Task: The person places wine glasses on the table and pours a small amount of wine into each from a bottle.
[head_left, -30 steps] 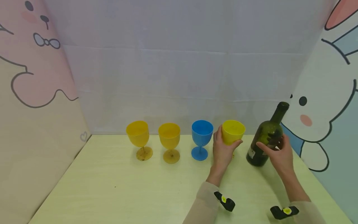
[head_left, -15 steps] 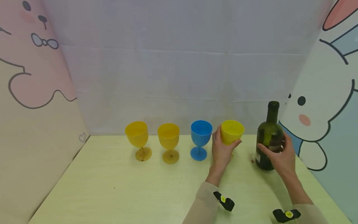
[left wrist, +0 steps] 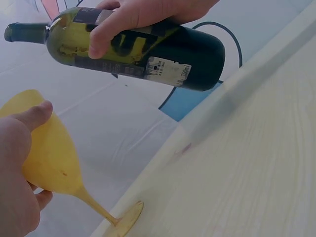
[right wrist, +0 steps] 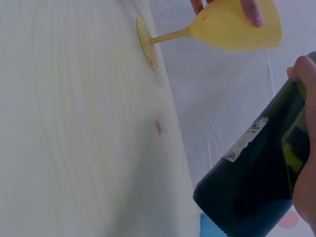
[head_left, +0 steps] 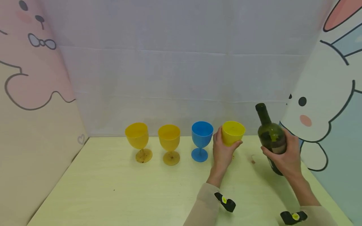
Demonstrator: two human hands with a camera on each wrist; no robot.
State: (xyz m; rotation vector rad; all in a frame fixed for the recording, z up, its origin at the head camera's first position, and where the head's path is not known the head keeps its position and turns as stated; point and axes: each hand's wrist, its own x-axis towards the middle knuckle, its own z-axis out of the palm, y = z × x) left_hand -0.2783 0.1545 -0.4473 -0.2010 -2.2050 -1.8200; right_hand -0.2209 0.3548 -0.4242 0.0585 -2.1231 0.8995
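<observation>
My right hand (head_left: 288,157) grips a dark green wine bottle (head_left: 271,133) round its body, clear of the table, with the neck leaning left. A torn white label (left wrist: 168,71) shows low on the bottle in the left wrist view. My left hand (head_left: 223,153) holds the bowl of a yellow goblet (head_left: 233,131), thumb at its right side. Its foot (right wrist: 147,43) stands at the table's surface. In the left wrist view the bottle's mouth (left wrist: 9,32) is above the goblet, apart from its rim. Left of this hand stands a blue goblet (head_left: 201,135).
Two more yellow goblets, the outer one (head_left: 137,136) and the inner one (head_left: 169,138), stand upright at left in the same row. A small reddish mark (head_left: 253,161) is on the pale table (head_left: 127,194). White sheeting (head_left: 181,78) hangs behind, with printed panels at both sides.
The bottle has gone from leaning right, through upright, to leaning left, and its base has risen off the table. My left hand keeps its hold on the yellow goblet. The view shifts slightly.
</observation>
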